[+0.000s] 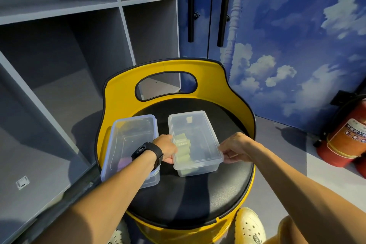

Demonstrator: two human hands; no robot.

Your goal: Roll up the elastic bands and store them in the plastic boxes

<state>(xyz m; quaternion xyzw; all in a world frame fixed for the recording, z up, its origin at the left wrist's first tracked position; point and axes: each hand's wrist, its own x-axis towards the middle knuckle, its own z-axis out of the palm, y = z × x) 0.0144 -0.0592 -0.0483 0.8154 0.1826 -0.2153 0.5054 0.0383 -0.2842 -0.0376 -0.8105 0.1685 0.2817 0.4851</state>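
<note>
Two clear plastic boxes stand on a black round seat. The right box has its lid on, and pale green rolled bands show through it. My left hand, with a black watch on the wrist, grips the left edge of that box and lid. At the right edge my right hand pinches the lid's rim. The left box is also lidded; a purple roll shows faintly inside, partly hidden by my left forearm.
The seat belongs to a yellow barrel stool with a raised back. Grey shelving stands to the left, a cloud-painted wall behind. A red fire extinguisher stands at the right. My shoes are below the stool.
</note>
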